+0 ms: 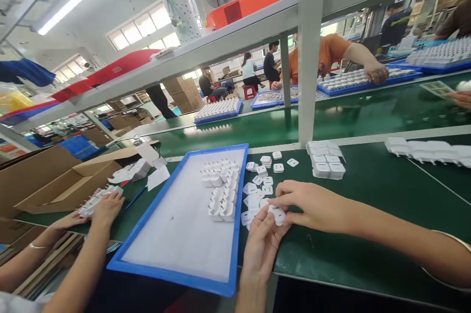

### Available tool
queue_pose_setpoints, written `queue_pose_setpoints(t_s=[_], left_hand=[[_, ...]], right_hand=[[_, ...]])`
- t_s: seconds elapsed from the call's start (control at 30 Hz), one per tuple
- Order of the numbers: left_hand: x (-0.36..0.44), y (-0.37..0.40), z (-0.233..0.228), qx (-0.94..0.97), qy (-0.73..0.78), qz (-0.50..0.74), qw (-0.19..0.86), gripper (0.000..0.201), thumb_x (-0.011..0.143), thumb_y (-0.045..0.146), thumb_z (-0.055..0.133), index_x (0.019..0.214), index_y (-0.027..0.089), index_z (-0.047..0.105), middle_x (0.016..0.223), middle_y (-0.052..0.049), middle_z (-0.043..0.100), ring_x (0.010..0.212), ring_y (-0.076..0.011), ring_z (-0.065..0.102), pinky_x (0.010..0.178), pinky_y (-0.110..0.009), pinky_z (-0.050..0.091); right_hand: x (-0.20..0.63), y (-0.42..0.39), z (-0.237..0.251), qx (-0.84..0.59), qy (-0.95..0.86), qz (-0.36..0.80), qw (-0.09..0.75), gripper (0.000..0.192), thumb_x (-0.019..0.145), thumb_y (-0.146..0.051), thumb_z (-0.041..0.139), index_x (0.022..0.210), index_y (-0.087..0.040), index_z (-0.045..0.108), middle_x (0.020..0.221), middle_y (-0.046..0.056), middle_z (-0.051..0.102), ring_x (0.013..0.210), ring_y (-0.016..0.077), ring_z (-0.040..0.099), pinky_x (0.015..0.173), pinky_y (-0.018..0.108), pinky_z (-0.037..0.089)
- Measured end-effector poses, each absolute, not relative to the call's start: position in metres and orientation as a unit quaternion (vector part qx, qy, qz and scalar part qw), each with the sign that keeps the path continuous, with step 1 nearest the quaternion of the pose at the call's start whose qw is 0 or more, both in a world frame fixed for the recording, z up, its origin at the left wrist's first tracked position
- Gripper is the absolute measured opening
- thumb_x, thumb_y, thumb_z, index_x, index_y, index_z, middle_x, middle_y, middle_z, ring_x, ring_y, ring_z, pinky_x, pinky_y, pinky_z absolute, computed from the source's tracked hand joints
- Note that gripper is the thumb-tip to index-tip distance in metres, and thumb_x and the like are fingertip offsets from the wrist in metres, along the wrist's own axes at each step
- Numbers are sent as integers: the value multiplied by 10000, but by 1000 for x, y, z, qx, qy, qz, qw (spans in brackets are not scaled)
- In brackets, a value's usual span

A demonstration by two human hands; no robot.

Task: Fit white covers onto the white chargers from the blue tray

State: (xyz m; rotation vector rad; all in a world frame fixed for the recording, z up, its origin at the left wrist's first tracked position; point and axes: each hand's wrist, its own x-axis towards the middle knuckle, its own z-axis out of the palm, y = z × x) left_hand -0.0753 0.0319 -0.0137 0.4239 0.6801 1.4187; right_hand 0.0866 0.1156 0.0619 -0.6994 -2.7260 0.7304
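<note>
Between my two hands is a small white card (277,215) with rounded corners and dark print; whether it is one or a thin stack I cannot tell. My left hand (262,247) is closed around it from below, thumb on its face. From the right, my right hand (307,205) grips its edges with thumb and fingers. Loose white cards (253,200) lie scattered just beyond my hands, beside a blue-rimmed tray (235,254). White plug-like housings with pins (222,190) stand in rows in the tray's far right part.
Stacked white cards (327,161) stand behind my right hand, near a shelf post (309,58). A row of white housings (430,151) sits at the right. A co-worker's hands (106,207) hold housings at left, by a cardboard box (73,185). A green belt (257,126) runs behind.
</note>
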Motion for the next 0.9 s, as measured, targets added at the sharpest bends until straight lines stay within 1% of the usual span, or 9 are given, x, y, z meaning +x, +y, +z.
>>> queue_pose_setpoints(t_s=[0.1, 0.2, 0.3, 0.4, 0.5, 0.63, 0.73, 0.83, 0.9], left_hand=[[-76, 33, -14, 181, 310, 632, 686, 300, 829, 203, 801, 1115, 125, 756, 1057, -100, 772, 875, -144, 744, 841, -239, 618], [-76, 33, -14, 171, 311, 635, 686, 321, 802, 205, 826, 1106, 127, 759, 1063, -100, 777, 923, -165, 755, 843, -230, 617], [-76, 32, -14, 169, 306, 634, 689, 322, 790, 230, 840, 1083, 120, 763, 1066, -110, 782, 971, -185, 756, 865, -245, 619], [-76, 31, -14, 174, 296, 628, 698, 328, 788, 278, 845, 1062, 116, 767, 1039, -115, 790, 923, -181, 762, 836, -255, 629], [-76, 31, -15, 178, 288, 628, 701, 340, 779, 296, 852, 1056, 119, 767, 999, -105, 795, 895, -180, 763, 814, -258, 631], [-73, 31, -14, 178, 284, 631, 700, 332, 793, 278, 839, 1076, 122, 762, 1024, -107, 793, 930, -193, 762, 839, -262, 617], [-71, 31, -13, 184, 284, 631, 698, 354, 801, 303, 831, 1095, 120, 761, 1052, -109, 791, 973, -207, 760, 892, -271, 601], [-70, 32, -13, 188, 282, 626, 702, 374, 800, 333, 831, 1098, 118, 764, 1045, -103, 794, 978, -200, 761, 914, -256, 587], [-70, 31, -14, 190, 279, 626, 703, 372, 797, 337, 832, 1092, 120, 765, 1020, -95, 796, 958, -197, 764, 876, -239, 590]], right_hand=[[85, 117, 64, -244, -925, 267, 114, 349, 869, -200, 637, 1201, -201, 743, 1054, 83, 660, 932, 220, 634, 779, 328, 482], [84, 120, 62, -236, -923, 274, 128, 316, 864, -210, 659, 1163, -201, 762, 1022, 70, 643, 865, 192, 626, 752, 318, 471], [85, 124, 59, -210, -929, 275, 135, 308, 870, -225, 682, 1166, -223, 767, 1008, 64, 624, 861, 181, 621, 766, 314, 475], [87, 126, 57, -177, -941, 252, 142, 330, 882, -253, 699, 1205, -220, 759, 1030, 80, 630, 886, 190, 619, 784, 317, 484], [87, 126, 55, -162, -951, 211, 158, 323, 895, -274, 696, 1206, -219, 760, 1036, 90, 641, 880, 195, 620, 769, 319, 487], [86, 127, 54, -138, -953, 190, 189, 298, 910, -276, 678, 1171, -157, 758, 1019, 106, 641, 819, 174, 612, 743, 305, 494], [87, 128, 55, -130, -958, 173, 189, 283, 932, -262, 642, 1151, -114, 745, 1002, 120, 645, 820, 181, 603, 743, 311, 495], [88, 127, 58, -133, -959, 170, 186, 270, 939, -267, 631, 1133, -108, 733, 981, 116, 651, 831, 189, 597, 748, 314, 494], [88, 124, 58, -141, -957, 171, 190, 266, 941, -277, 634, 1129, -115, 731, 966, 106, 651, 835, 188, 593, 746, 310, 489]])
